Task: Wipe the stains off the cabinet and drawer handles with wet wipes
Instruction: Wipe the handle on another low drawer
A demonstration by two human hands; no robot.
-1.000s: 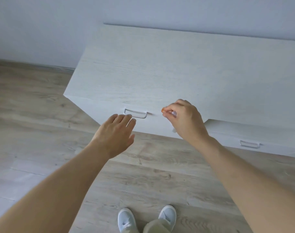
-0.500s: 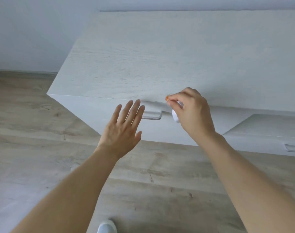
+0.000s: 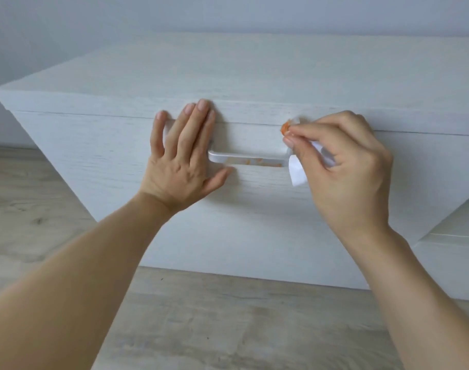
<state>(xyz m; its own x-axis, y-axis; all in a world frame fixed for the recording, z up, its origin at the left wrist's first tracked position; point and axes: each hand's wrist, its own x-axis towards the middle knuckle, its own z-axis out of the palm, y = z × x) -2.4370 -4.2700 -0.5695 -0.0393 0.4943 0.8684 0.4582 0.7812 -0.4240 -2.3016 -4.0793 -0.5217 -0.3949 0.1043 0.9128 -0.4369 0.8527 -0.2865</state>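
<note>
A white wood-grain cabinet (image 3: 254,76) fills the view, with a drawer front (image 3: 108,161) facing me. Its white bar handle (image 3: 244,157) carries orange stains along the lower edge. My left hand (image 3: 182,161) lies flat and open on the drawer front, its fingers covering the handle's left end and reaching the top edge. My right hand (image 3: 342,166) is closed on a crumpled white wet wipe (image 3: 297,172) at the handle's right end. An orange smear shows on the wipe near my fingertips.
A second, lower drawer front (image 3: 452,236) juts out at the right edge. Light wood-look floor (image 3: 228,316) runs below the cabinet. A pale wall (image 3: 174,14) stands behind it.
The view has dropped and come much closer to the drawer front. My left hand went from hovering to pressing flat on the drawer. My right hand brought the wipe to the handle's right end.
</note>
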